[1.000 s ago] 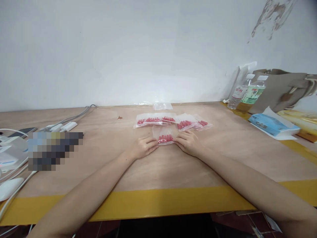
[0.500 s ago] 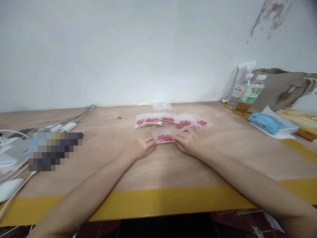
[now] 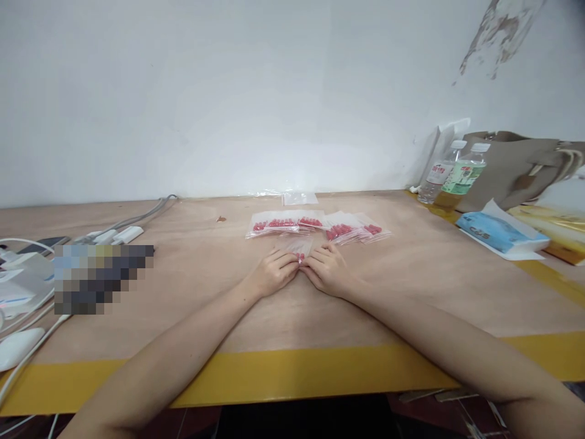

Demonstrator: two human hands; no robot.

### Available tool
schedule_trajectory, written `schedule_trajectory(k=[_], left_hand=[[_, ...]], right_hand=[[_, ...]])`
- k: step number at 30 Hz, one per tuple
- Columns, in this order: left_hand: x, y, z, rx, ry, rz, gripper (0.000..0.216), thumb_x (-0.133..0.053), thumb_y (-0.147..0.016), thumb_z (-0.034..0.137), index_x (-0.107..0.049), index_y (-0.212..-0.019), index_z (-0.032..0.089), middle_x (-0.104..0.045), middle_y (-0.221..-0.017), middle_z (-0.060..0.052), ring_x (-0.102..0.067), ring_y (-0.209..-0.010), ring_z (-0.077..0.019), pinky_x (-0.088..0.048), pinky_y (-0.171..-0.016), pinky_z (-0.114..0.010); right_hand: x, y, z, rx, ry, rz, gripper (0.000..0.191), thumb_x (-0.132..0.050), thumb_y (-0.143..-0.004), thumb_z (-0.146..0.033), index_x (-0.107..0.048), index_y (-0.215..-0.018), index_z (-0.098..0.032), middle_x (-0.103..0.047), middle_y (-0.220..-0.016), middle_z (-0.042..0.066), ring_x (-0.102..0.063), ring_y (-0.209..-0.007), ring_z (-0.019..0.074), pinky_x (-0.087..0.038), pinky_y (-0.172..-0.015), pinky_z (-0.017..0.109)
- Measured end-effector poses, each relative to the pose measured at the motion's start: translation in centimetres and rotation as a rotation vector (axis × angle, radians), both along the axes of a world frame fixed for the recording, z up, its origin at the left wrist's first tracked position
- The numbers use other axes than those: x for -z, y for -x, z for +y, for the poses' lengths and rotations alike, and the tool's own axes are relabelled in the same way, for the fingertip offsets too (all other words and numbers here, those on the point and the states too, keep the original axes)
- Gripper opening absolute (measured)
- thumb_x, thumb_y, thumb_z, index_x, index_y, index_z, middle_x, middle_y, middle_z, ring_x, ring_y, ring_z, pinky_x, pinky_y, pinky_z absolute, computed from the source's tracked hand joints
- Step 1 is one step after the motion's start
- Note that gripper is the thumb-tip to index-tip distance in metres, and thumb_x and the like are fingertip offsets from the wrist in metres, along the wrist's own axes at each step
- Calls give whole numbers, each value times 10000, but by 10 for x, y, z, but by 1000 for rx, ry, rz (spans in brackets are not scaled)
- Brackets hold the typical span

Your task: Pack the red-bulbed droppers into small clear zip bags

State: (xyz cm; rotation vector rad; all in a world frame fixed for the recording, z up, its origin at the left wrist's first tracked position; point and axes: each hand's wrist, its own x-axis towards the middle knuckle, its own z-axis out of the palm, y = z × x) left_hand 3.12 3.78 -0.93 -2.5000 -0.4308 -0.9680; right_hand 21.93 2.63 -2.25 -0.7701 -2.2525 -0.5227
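Between my hands lies a small clear plastic bag [image 3: 295, 245] with red capsule-like pieces in it, partly covered by my fingers. My left hand [image 3: 275, 271] pinches the bag's near edge from the left, fingers closed. From the right, my right hand [image 3: 326, 268] grips the same edge, its fingertips almost meeting the left ones. Just beyond them several filled bags overlap in a left group [image 3: 283, 223] and a right group [image 3: 340, 231], each showing red pieces. Further back, by the wall, a whitish flat bag [image 3: 300, 199] lies on the table.
At the right stand two bottles [image 3: 464, 177], a grey-beige handbag [image 3: 507, 164] and a blue tissue pack [image 3: 503, 228]. White chargers and cables [image 3: 128, 234] lie at the left beside a blurred-out item [image 3: 100, 280]. Yellow tape [image 3: 292, 375] runs along the table's front edge.
My hands have moved inward along the bag's near edge until the fingertips nearly touch. More of the red pieces in that bag are now covered. The other bags have stayed put.
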Motion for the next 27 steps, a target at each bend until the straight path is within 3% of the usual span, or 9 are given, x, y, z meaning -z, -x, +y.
schedule_trajectory(k=[10,18,24,25,27], left_hand=[[0,1,-1,-25,-79,61,120,-484,-842,148,-585,-777,152,-645,-753,-39,-603,-746,-150,-481,-688,-288],[-8,25,2,-62,-85,39,93,-503,-838,156,-557,-763,152,-633,-751,-44,-585,-725,-150,-467,-687,-296],[-2,36,4,-84,89,6,113,-520,-843,211,-570,-756,158,-611,-719,-35,-571,-682,-144,-465,-651,-277],[-1,35,3,-92,143,-21,96,-545,-829,244,-581,-807,157,-615,-771,-47,-579,-725,-154,-473,-674,-282],[-1,32,2,-129,255,-67,294,-611,-775,338,-576,-996,147,-593,-991,-103,-578,-861,-191,-485,-744,-313]], right_hand=[[-3,-4,-2,9,-37,-20,209,-432,-861,-222,-571,-719,-160,-607,-678,26,-487,-682,133,-267,-794,334],[-10,-35,-2,64,23,43,184,-456,-840,-202,-561,-693,-171,-619,-661,11,-504,-680,131,-252,-808,329],[-12,-41,0,23,63,68,188,-462,-840,-209,-547,-676,-174,-625,-660,5,-527,-686,132,-256,-843,341],[-11,-40,0,15,80,88,189,-464,-839,-210,-546,-673,-175,-626,-661,5,-530,-683,132,-259,-846,342],[-11,-37,0,2,129,134,190,-466,-841,-214,-552,-676,-177,-627,-663,7,-536,-687,133,-264,-851,346]])
